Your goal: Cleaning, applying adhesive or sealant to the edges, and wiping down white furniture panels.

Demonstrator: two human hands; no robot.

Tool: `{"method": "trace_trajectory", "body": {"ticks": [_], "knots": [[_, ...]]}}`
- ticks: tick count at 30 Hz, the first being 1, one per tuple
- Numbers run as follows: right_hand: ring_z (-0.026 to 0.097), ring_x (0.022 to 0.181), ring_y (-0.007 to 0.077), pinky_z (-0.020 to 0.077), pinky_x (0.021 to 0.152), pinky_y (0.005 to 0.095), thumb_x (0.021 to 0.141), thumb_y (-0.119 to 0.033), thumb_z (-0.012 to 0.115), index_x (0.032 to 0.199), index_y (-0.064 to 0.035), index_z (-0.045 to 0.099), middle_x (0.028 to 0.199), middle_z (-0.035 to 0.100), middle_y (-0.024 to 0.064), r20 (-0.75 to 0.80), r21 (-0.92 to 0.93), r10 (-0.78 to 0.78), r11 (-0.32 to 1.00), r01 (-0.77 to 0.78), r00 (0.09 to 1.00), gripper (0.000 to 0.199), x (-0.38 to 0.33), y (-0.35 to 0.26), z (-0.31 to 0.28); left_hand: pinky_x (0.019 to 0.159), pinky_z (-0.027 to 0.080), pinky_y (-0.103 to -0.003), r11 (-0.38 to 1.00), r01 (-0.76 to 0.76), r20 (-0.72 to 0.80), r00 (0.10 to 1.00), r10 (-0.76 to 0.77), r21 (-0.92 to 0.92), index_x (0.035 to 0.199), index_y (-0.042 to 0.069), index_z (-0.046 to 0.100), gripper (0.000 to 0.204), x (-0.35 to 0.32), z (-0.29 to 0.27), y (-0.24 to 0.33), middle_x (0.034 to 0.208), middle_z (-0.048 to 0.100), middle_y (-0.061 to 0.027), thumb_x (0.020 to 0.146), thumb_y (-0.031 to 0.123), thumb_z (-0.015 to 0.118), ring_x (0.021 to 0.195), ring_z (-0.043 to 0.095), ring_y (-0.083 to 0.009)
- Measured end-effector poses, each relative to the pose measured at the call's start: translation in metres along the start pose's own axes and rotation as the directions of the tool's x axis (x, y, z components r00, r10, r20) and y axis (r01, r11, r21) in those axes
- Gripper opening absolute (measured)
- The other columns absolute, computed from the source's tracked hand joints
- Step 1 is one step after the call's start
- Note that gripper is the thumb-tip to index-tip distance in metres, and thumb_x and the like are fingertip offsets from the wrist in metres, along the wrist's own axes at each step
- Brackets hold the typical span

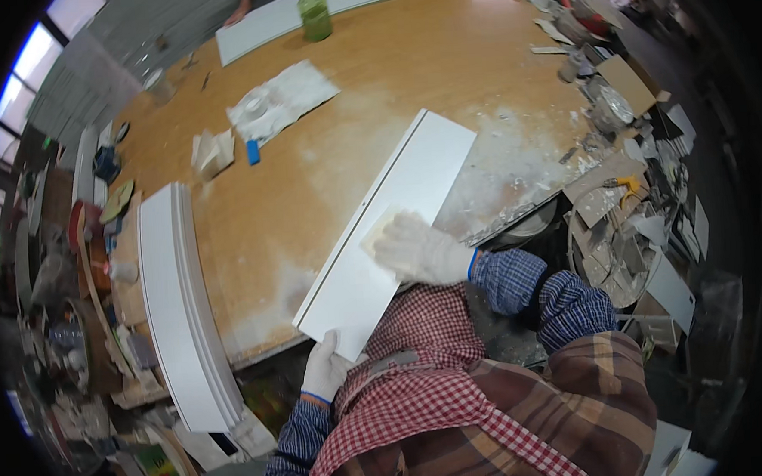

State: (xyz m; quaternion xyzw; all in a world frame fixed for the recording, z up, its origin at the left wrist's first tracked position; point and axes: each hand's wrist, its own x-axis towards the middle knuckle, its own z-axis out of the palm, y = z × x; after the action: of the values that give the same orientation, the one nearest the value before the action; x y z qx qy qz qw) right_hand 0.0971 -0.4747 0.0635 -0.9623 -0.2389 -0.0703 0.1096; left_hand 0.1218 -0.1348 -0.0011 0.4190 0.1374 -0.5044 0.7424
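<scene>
A long white panel [387, 229] lies aslant across the middle of the frame on a wooden workbench [441, 62], its lower end jutting past the bench edge toward the person. The left hand [326, 368], in a white glove, grips that lower corner near the bottom centre, fingers curled round the edge. The right hand [416, 249], also gloved, rests on the panel's face just right of centre, fingers close together and pressed down on a pale sanding pad [379, 231] that peeks out at the fingertips. A red checked scarf [422, 356] and plaid sleeves fill the lower middle and hide the panel's nearest corner in part. Left of the panel, a stack of curved white mouldings [178, 309] runs down the bench's left edge. Above, towards the upper middle, lie a white cloth [283, 101], a small blue block [253, 152], a crumpled paper [213, 152] and a green bottle [314, 13]. A second white board [343, 3] lies along the top, with another person's hands at its far edge. White dust smears the bench right of the panel, and a heap of broken scraps [628, 182] crowds the right side.
</scene>
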Motion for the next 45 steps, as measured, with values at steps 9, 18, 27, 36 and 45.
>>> {"method": "trace_trajectory", "body": {"ticks": [9,18,27,36,45], "knots": [[0.052,0.114,0.0313,0.0398,0.1,0.0445,0.091,-0.028,0.054,0.125,-0.0074,0.055,0.12,0.057,0.0128,-0.499,-0.302,0.436,0.723,-0.622,0.749,0.04,-0.091,0.215,-0.026,0.079,0.062,-0.052,0.998,-0.025,-0.09,0.996,0.03,0.055,0.137,0.006,0.047,0.047,0.006,0.003,-0.002,0.127,0.064,-0.016,0.102,0.036,0.056,0.106,0.068,-0.0316],[0.047,0.133,0.0388,0.0374,0.112,0.0395,0.068,-0.047,0.081,0.139,0.0071,0.046,0.137,0.053,0.0268,0.201,0.054,0.816,0.543,-0.838,0.542,0.095,-0.179,0.262,-0.063,0.085,0.06,-0.045,0.993,-0.106,-0.025,0.994,0.107,0.052,0.141,0.004,0.046,0.049,0.02,0.012,-0.002,0.134,0.06,-0.0119,0.101,0.028,0.06,0.115,0.064,-0.0271],[0.053,0.131,0.0255,0.0442,0.104,0.0367,0.101,-0.05,0.052,0.152,-0.003,0.036,0.152,0.046,0.015,0.08,0.893,0.941,0.079,-0.443,0.329,0.072,-0.131,0.141,-0.035,0.096,0.055,-0.035,0.899,-0.437,-0.159,0.889,0.429,-0.013,0.137,-0.003,0.047,0.047,-0.079,0.062,0.033,0.126,0.062,-0.0125,0.103,0.028,0.057,0.113,0.064,-0.0205],[0.06,0.117,0.0249,0.0506,0.1,0.0433,0.097,-0.046,0.061,0.134,-0.0012,0.049,0.126,0.061,0.0131,0.288,0.926,0.376,-0.344,-0.156,0.881,0.06,0.103,-0.108,0.016,0.081,0.057,-0.032,0.802,-0.597,-0.302,0.76,0.576,0.027,0.126,-0.004,0.053,0.039,-0.184,-0.043,0.013,0.111,0.066,-0.0095,0.102,0.027,0.057,0.096,0.068,-0.0175],[0.061,0.113,0.0163,0.0475,0.101,0.0304,0.098,-0.021,0.065,0.126,0.004,0.057,0.122,0.064,0.0094,0.425,0.87,0.279,-0.389,-0.303,0.861,0.038,0.252,-0.209,0.014,0.087,0.054,-0.033,0.641,-0.759,-0.447,0.616,0.648,-0.116,0.125,-0.004,0.054,0.04,-0.234,-0.09,0.004,0.112,0.063,-0.0102,0.101,0.028,0.06,0.101,0.065,-0.0193]]}}
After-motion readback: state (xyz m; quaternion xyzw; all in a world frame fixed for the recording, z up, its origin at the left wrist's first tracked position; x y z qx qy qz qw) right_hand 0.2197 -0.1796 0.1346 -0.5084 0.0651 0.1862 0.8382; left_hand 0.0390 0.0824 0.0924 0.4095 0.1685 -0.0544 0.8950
